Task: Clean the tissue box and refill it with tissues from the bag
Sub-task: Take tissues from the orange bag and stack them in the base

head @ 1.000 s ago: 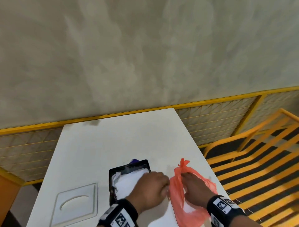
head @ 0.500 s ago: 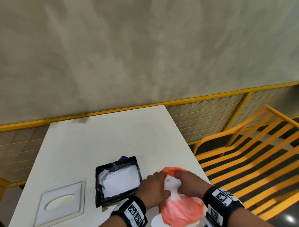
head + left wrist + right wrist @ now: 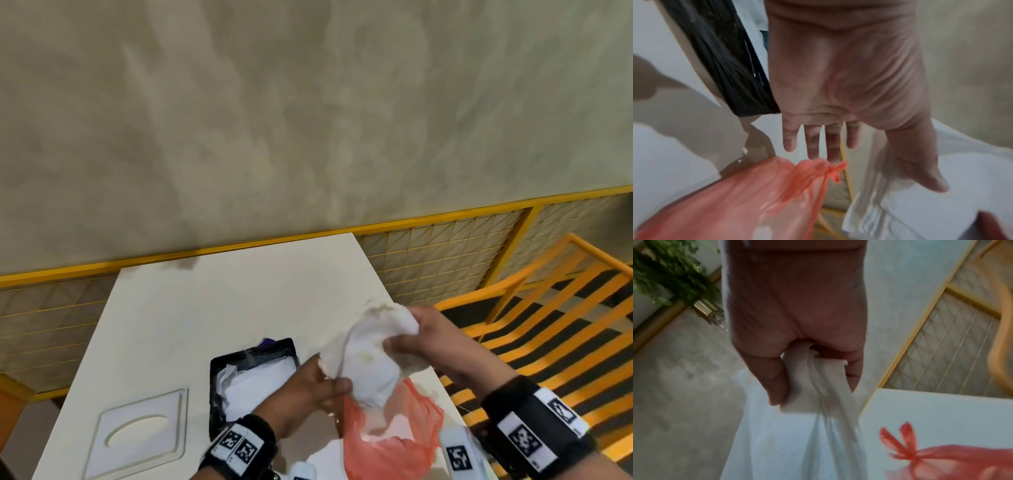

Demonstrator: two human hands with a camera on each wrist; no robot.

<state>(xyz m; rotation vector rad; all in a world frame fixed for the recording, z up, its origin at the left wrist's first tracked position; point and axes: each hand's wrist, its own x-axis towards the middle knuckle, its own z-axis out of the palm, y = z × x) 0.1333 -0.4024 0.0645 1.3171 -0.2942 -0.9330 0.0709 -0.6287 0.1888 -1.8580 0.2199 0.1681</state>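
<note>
Left hand (image 3: 838, 81) is showing palm-on, four fingers (image 3: 812, 142) extending straight, thumb lying against a white stack of folded tissues (image 3: 941, 203). Translucent orange plastic bag (image 3: 756, 194) with a knotted top is sitting just below the fingertips. Black open tissue box (image 3: 725, 56) is sitting beside the palm on the white table (image 3: 663, 48).

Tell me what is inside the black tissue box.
White tissues lie inside the black tissue box; the left hand covers its right corner, so what lies beneath them stays hidden.
</note>
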